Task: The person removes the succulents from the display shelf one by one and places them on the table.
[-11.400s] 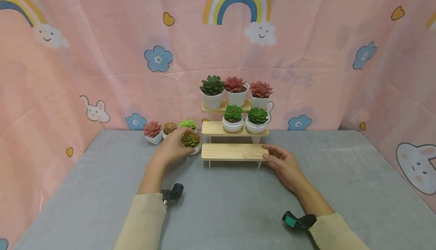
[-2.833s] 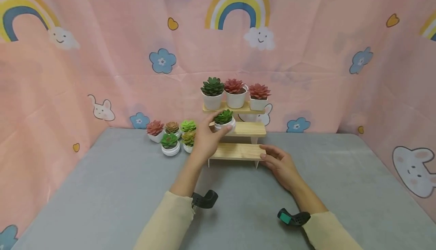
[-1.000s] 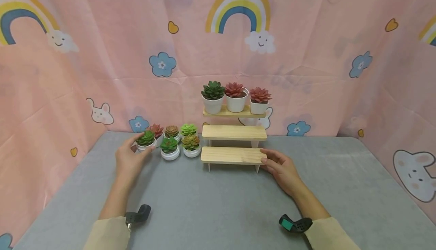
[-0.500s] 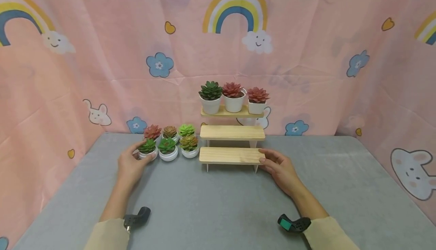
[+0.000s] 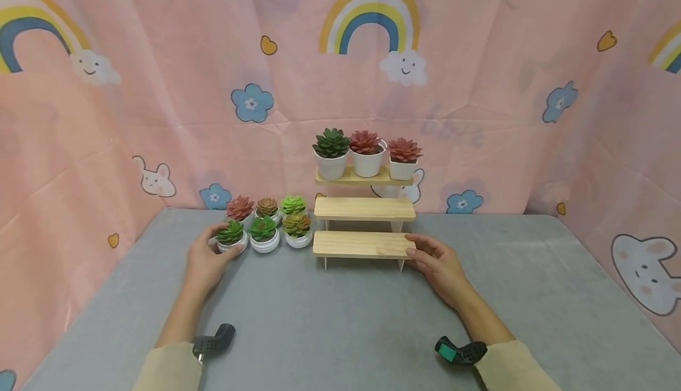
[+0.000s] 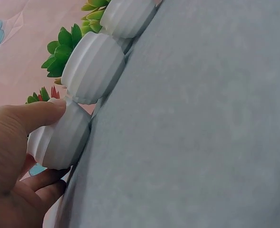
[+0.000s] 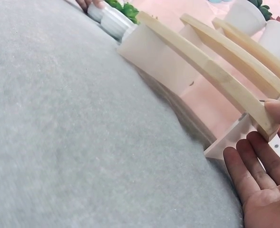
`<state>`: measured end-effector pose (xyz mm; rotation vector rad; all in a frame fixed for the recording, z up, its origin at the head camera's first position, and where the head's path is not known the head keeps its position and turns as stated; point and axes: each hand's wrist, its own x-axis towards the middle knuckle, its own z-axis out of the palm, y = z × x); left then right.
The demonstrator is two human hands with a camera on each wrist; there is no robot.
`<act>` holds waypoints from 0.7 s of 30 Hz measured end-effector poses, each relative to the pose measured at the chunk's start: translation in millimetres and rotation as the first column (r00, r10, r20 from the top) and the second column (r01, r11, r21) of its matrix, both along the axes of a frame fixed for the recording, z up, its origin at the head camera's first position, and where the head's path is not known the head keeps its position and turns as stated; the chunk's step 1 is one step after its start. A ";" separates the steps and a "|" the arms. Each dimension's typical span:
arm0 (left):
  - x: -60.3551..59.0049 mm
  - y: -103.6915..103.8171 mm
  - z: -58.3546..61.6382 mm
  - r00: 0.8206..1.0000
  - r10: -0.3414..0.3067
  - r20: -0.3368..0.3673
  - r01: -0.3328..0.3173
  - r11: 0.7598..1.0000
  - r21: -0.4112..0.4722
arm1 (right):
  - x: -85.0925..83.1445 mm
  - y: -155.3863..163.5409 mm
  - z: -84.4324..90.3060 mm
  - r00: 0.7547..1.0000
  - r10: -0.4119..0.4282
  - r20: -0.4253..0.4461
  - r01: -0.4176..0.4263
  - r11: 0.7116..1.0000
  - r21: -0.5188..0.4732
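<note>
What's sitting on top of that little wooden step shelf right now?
Three potted succulents stand on the top step: a green one, a red one and a second red one. The middle step and bottom step are bare; the floor beneath them is hidden.

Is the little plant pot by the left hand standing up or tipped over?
Standing up. The small green plant pot sits flat on the grey table, leaves pointing up, while the left hand grips it.

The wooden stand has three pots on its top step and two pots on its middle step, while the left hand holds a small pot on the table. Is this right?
Not quite. The head view shows the wooden stand with three pots on its top step, but its middle step has no pots on it. The left hand does hold a small pot on the table.
</note>
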<state>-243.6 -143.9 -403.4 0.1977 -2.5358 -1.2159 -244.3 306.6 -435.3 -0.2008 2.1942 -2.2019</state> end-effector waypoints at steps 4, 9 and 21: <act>0.4 0.2 0.3 1.000 -0.012 0.016 0.012 1.000 0.010 | 0.0 0.3 -0.5 1.000 0.001 -0.003 -0.001 1.000 0.001; 0.7 -1.4 2.2 0.999 -0.034 0.021 0.034 0.999 -0.004 | -1.5 0.8 -2.3 1.000 0.002 -0.005 -0.002 1.000 0.002; 7.2 0.4 28.2 0.999 -0.041 -0.023 0.038 0.993 -0.111 | -0.3 0.9 -0.6 1.000 0.006 -0.011 -0.006 1.000 -0.002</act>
